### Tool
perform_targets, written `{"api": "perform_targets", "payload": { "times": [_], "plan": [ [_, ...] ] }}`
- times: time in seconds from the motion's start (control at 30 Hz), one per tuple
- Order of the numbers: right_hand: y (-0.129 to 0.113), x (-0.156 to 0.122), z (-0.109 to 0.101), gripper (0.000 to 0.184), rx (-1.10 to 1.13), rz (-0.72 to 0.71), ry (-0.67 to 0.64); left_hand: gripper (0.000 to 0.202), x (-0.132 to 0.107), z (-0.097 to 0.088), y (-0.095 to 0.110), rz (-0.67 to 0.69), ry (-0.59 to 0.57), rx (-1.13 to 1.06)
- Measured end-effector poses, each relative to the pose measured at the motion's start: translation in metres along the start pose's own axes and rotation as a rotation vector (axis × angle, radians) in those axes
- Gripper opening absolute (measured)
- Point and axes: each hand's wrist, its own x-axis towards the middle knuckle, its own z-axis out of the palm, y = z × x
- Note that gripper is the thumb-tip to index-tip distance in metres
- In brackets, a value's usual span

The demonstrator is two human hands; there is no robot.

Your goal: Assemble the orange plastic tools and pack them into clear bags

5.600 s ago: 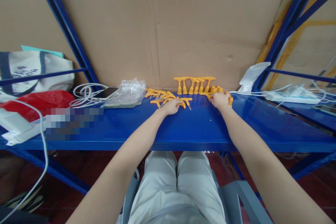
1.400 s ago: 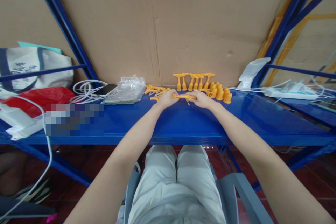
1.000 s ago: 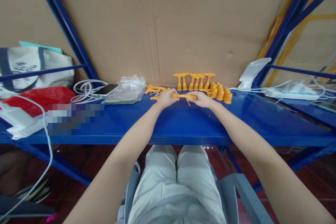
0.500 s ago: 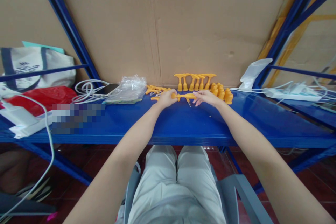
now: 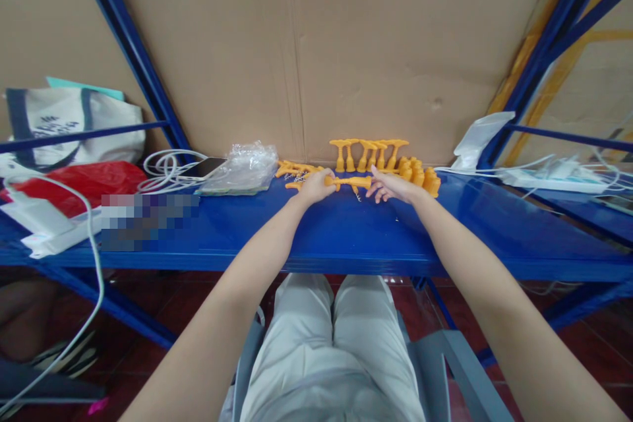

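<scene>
My left hand (image 5: 316, 186) is closed around one end of a yellow plastic corkscrew (image 5: 353, 181), which lies sideways above the blue table. At its other end, my right hand (image 5: 390, 186) is open, with fingers apart and close to the corkscrew's tip. Just below the held piece, a metal spiral (image 5: 358, 196) pokes out from a yellow part. Left of and behind my left hand lie yellow corkscrew handles (image 5: 297, 167) with metal spirals. Several T-shaped yellow pieces (image 5: 368, 153) stand in a row behind. Beside my right hand clusters a group of yellow bodies (image 5: 419, 175).
Clear plastic bags (image 5: 242, 171) and a phone (image 5: 206, 166) lie to the left, near a coiled white cable (image 5: 165, 171). Farther left are a red bag (image 5: 93, 184) and a power strip (image 5: 59, 231). A cardboard sheet (image 5: 346, 59) forms the back wall.
My right hand has moved slightly right, off the end of the yellow corkscrew, and its fingers have spread. My left hand keeps its hold in nearly the same place.
</scene>
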Motion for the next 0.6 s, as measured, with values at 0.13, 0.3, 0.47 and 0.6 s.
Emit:
{"api": "perform_targets", "payload": {
  "times": [0.13, 0.3, 0.47, 0.6],
  "plan": [
    [0.005, 0.0, -0.005, 0.033, 0.039, -0.134, 0.014, 0.021, 0.001, 0.0, -0.001, 0.0, -0.005, -0.017],
    [0.003, 0.0, 0.0, 0.042, 0.018, -0.155, -0.002, 0.021, -0.001, -0.003, 0.001, 0.017, 0.003, -0.013],
    [-0.001, 0.0, 0.006, 0.071, -0.092, -0.072, 0.058, 0.02, -0.002, -0.003, 0.004, 0.01, 0.001, 0.0],
    [-0.001, -0.001, 0.005, 0.049, -0.11, -0.141, 0.063, 0.019, -0.001, -0.001, 0.005, 0.0, 0.02, 0.001]
  ]
}}
